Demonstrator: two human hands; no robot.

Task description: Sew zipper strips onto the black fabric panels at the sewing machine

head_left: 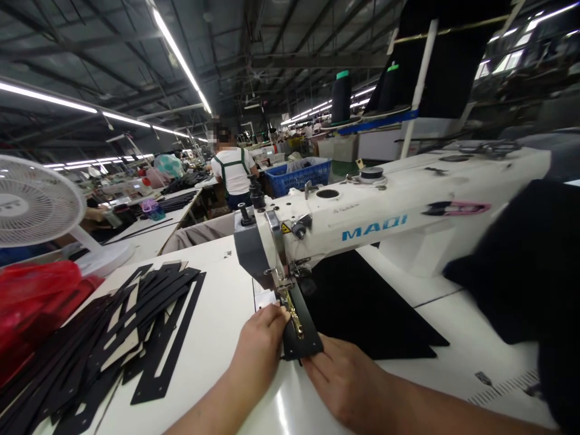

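Observation:
A white sewing machine (326, 220) stands over the table with its needle area low at the centre. Under its presser foot runs a narrow black piece (312, 338), and a gold-toothed zipper (294, 317) shows in its opening. My left hand (260, 338) is closed at the piece's left edge, fingertips pressed beside the zipper close to the foot. Gripping the near right corner is my right hand (342, 374), its fingers partly hidden beneath the piece. Flat dark fabric (362, 308) lies right of the foot, under the machine's arm.
Slotted black pieces (170, 344) are heaped on the left. Beyond them are a red plastic bag (40, 290) and a white fan (40, 199). Pink-handled snips (457, 208) rest against the machine arm. A person (234, 169) stands near a blue crate (299, 175). Dark cloth (534, 260) hangs at right.

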